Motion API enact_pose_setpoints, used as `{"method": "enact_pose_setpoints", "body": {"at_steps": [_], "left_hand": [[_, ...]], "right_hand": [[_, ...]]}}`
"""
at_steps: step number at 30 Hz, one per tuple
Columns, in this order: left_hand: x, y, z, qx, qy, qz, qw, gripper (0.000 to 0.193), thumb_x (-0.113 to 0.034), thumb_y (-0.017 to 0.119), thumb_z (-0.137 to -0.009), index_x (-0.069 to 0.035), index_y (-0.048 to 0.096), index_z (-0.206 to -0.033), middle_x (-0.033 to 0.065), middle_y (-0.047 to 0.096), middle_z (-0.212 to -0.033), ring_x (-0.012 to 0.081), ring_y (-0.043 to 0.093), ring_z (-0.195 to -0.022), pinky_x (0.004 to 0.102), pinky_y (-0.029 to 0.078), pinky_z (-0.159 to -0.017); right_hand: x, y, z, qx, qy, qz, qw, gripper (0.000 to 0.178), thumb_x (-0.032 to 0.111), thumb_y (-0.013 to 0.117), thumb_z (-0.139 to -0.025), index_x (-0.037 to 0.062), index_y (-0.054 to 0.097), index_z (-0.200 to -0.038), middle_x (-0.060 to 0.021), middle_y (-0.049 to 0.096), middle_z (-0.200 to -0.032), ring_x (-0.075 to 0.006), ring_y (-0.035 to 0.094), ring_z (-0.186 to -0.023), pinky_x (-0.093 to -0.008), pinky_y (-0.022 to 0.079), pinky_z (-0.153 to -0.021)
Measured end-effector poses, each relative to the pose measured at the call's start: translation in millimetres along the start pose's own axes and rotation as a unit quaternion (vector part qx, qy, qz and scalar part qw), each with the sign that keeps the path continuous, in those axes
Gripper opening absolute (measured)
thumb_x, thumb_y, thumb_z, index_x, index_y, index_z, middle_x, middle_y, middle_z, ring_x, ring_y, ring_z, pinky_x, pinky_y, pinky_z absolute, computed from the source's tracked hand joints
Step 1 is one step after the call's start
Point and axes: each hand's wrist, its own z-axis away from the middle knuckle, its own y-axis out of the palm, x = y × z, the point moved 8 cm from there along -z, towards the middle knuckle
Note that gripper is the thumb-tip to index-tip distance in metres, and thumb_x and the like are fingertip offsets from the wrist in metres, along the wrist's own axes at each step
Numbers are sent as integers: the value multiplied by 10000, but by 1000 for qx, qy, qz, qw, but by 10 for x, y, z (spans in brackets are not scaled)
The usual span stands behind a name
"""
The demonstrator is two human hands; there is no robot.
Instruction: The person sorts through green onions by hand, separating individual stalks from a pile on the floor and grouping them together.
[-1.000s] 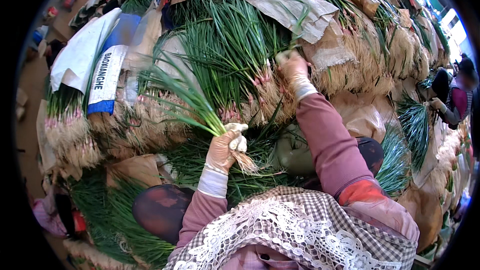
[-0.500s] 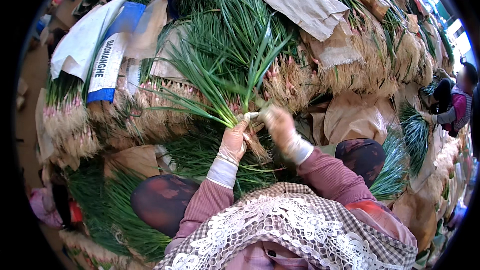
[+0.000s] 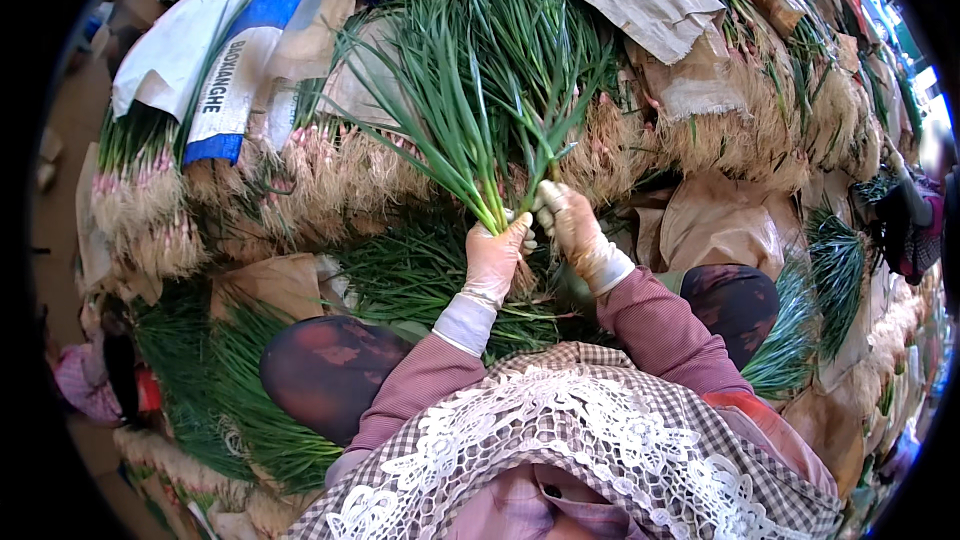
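Observation:
Thin pale gloves cover both of my hands. My left hand is wrapped round the lower stems of a small bunch of scallions, whose long green leaves fan out away from me. Pale roots hang below that fist, partly hidden. Just right of it, my right hand is closed on the stem of a scallion, its leaves pointing away and crossing the heap behind. The fingertips of this hand are curled, so the root end of its stem is hidden. Under my hands lie loose scallions between my knees.
A large row of scallions with reddish bulbs and brown roots stands ahead. Sacking and a white and blue bag cover parts of it. Brown sheeting lies at right. Another person is at the far right.
My right hand, blurred by motion before, has moved slightly away from me and is now sharp, gripping a scallion stem. The left hand keeps its bunch, whose leaves now point more upright.

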Motion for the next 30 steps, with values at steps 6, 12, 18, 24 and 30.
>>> {"method": "enact_pose_setpoints", "body": {"at_steps": [6, 12, 18, 24, 30], "left_hand": [[-61, 132, 63, 61, -66, 110, 990, 200, -196, 511, -800, -14, 520, -882, 41, 549, -654, 124, 512, -496, 247, 435, -427], [17, 124, 57, 72, -135, 158, 976, 272, -284, 471, -816, -16, 520, -805, 30, 490, -565, 132, 455, -432, 257, 396, -402], [87, 10, 55, 27, -129, 81, 988, 312, -284, 458, -823, -5, 532, -705, 38, 441, -465, 130, 409, -360, 255, 359, -341], [-10, 154, 98, 100, -90, 77, 988, 243, -251, 477, -817, -12, 518, -816, 55, 521, -597, 117, 430, -389, 245, 379, -341], [155, 117, 105, 83, -162, 115, 977, 357, -393, 481, -788, -50, 500, -692, 12, 427, -467, 129, 393, -362, 257, 340, -346]], "right_hand": [[-209, 412, 6, 175, 240, -272, 915, 382, 374, 381, -837, 16, 512, -863, 50, 339, -461, -64, 293, -354, -200, 246, -327], [85, 337, -190, 65, -24, -14, 997, 178, 203, 495, -810, 27, 513, -830, 15, 474, -599, -77, 435, -458, -198, 353, -405], [-166, 432, -91, 236, -10, 149, 960, 112, 105, 464, -783, 13, 527, -769, -4, 504, -649, -90, 438, -527, -199, 352, -468], [-235, 438, -141, 200, 215, -287, 912, 281, 319, 475, -803, 49, 539, -758, 48, 347, -433, -62, 266, -323, -221, 221, -313], [-197, 286, -278, 117, -8, 368, 922, 225, 183, 562, -724, -29, 559, -800, -56, 561, -661, -149, 512, -599, -279, 428, -550]]}}
